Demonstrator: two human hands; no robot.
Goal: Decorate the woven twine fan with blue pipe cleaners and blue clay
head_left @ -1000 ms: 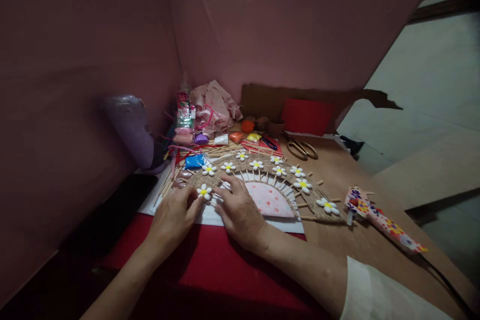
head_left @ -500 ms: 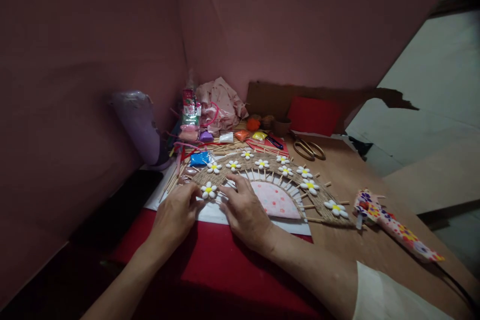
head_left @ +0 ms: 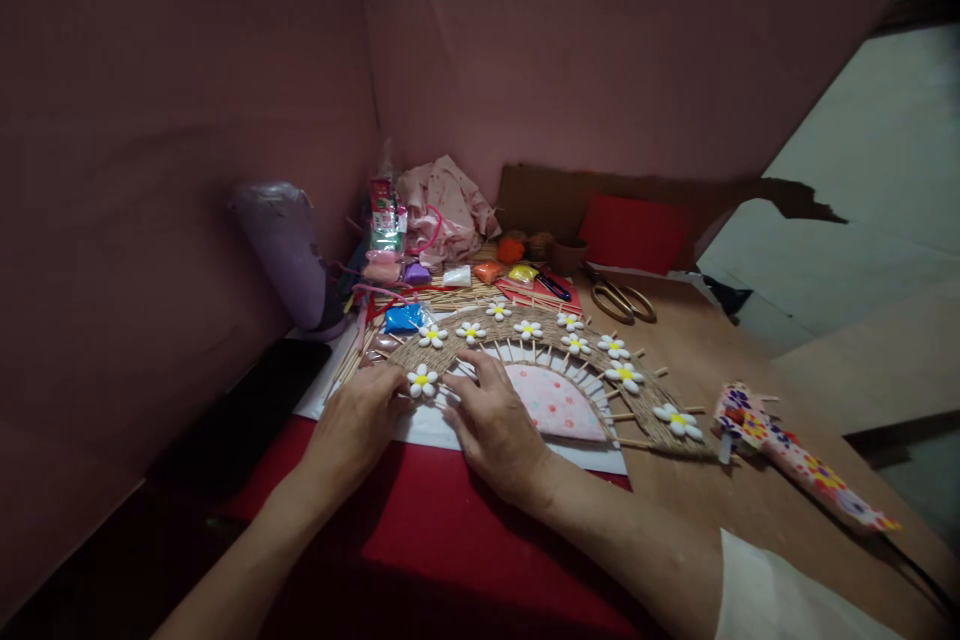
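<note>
A half-round craft of sticks and woven twine [head_left: 491, 328] lies on the table, dotted with several white clay daisies with yellow middles. Pink dotted fabric [head_left: 559, 402] covers its inner half-circle. At its left end, my left hand [head_left: 360, 425] has its fingers curled closed on the outer edge, next to a daisy [head_left: 422, 380]. My right hand [head_left: 499, 425] grips the inner side of the same end, fingers bent, thumb and forefinger near that daisy. The hands' undersides and some fingertips are hidden.
A glue gun in flowered wrapping [head_left: 795, 460] lies at right, its cord trailing off. Scissors [head_left: 622, 300], a dark-handled cutter [head_left: 553, 286], a blue clay packet [head_left: 403, 319] and crumpled pink cloth [head_left: 448, 210] are behind. A purple container [head_left: 281, 245] stands left beside a dark flat object [head_left: 247, 410].
The whole view has shifted slightly, so everything appears a little further right. Both hands keep the same hold at the left end of the craft.
</note>
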